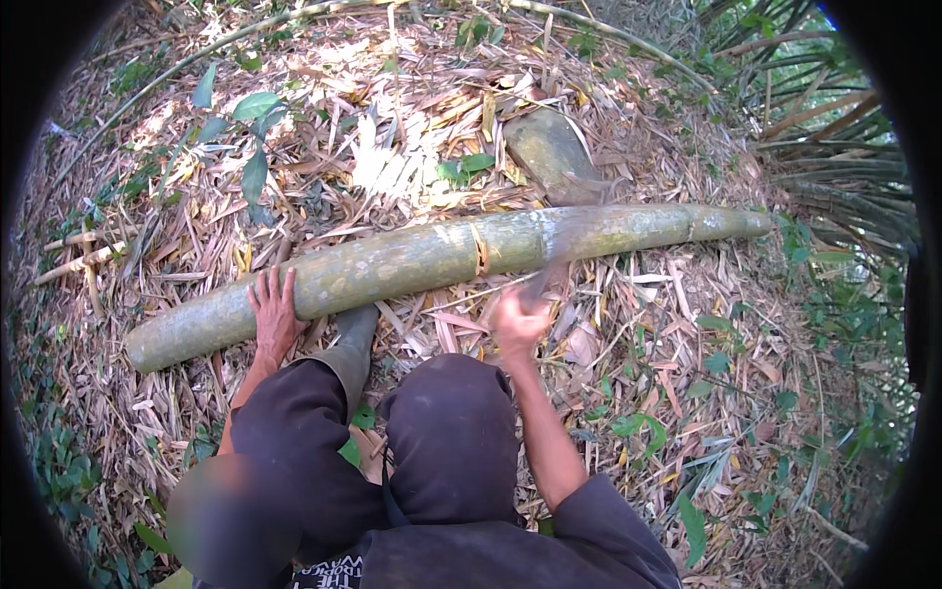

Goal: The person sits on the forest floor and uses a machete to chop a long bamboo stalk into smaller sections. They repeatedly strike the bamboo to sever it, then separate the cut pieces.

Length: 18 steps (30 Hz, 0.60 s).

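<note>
A thick green-grey bamboo pole point(392, 267) lies across the ground in front of me, with a chopped notch point(481, 251) near its middle. My left hand point(276, 312) rests against the near side of the pole, toward its left end, fingers spread and flat. In my right hand point(518, 322), closed around the handle, is a machete point(535, 287). Its blade is smeared by motion and passes over the pole just right of the notch; whether it touches the pole I cannot tell. My boot point(355, 339) stands close by the pole, beside my left hand.
Beyond the pole sits a mossy stone point(549, 152). Dry leaves point(392, 167) cover the ground all around. A leafy sapling point(257, 147) grows at the far left, and a dense clump of stems point(844, 147) stands at the far right. A thin bent stem arches along the back.
</note>
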Motion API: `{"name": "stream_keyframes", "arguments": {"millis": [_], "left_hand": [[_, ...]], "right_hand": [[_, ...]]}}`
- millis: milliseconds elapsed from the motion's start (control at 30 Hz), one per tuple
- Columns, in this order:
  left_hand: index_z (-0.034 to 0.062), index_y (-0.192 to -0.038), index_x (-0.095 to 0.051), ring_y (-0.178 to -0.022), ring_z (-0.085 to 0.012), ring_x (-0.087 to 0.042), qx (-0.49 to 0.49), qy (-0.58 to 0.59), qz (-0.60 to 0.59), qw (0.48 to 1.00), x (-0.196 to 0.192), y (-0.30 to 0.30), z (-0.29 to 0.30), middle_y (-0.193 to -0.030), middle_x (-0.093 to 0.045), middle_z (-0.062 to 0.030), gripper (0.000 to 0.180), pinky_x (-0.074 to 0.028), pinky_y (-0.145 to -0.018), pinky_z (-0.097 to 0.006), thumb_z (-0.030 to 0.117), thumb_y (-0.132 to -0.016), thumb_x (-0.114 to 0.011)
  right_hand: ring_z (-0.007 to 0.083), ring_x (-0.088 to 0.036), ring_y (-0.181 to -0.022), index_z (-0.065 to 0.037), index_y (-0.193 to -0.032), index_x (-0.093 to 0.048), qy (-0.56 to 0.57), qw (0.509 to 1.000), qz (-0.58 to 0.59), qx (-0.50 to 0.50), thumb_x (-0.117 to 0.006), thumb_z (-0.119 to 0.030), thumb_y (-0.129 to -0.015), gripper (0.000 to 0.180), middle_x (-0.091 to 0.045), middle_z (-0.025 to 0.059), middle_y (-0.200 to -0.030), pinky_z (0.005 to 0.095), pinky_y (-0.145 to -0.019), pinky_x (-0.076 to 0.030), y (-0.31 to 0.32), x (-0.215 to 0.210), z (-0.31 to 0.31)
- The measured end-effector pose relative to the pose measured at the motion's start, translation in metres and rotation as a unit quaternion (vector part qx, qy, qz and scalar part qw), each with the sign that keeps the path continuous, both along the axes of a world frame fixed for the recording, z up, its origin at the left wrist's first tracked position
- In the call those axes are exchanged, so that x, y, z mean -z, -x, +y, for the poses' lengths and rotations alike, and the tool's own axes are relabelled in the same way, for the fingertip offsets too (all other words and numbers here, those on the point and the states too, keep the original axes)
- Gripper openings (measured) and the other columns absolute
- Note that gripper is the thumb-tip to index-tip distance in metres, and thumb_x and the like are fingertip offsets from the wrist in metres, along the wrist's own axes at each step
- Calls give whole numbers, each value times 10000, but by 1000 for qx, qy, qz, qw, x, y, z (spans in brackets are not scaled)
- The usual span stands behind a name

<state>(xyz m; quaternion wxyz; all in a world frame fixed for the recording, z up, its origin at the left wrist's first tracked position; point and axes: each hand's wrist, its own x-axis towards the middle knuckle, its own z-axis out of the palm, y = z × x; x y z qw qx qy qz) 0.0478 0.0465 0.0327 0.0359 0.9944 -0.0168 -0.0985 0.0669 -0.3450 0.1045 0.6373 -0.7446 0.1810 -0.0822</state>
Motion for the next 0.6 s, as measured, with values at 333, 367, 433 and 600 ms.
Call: {"name": "stream_keyframes", "arguments": {"millis": [333, 367, 433, 600], "left_hand": [[160, -1482, -236, -1396, -402, -203, 16, -16, 5, 1000, 4, -1, -7, -1494, -255, -160, 1178, -140, -1125, -605, 207, -501, -887], [159, -1482, -235, -1397, -403, -200, 8, -18, 18, 1000, 3, 5, -1, -1494, -253, -160, 1180, -139, -1125, -606, 208, -501, -888], [157, -1482, -232, -1399, -403, -195, -5, -9, 29, 1000, 1, 4, -1, -1494, -250, -160, 1184, -137, -1125, -608, 208, -499, -890], [153, -1482, -229, -1402, -405, -185, 6, 1, 26, 1000, 1, 0, -6, -1499, -241, -158, 1185, -132, -1123, -614, 205, -500, -890]], "right_hand": [[70, -511, -483, 5, -890, -545, -21, 998, -65, 13, -650, 5, -827, 123, -570, 13, -659, 210, -436, -414, -23, -37, -12], [54, -525, -550, 1, -855, -531, 55, 997, -46, 10, -668, 6, -831, 138, -581, 31, -689, 205, -464, -433, -43, -85, -4], [126, -568, -606, -4, -764, -543, -3, 984, -170, 55, -587, 27, -859, 109, -588, 66, -643, 306, -616, -489, -70, -144, 12], [211, -565, -573, -33, -1024, -532, -185, 954, -158, 177, -543, 93, -832, 230, -520, 40, -654, 328, -602, -517, -4, 4, -2]]}}
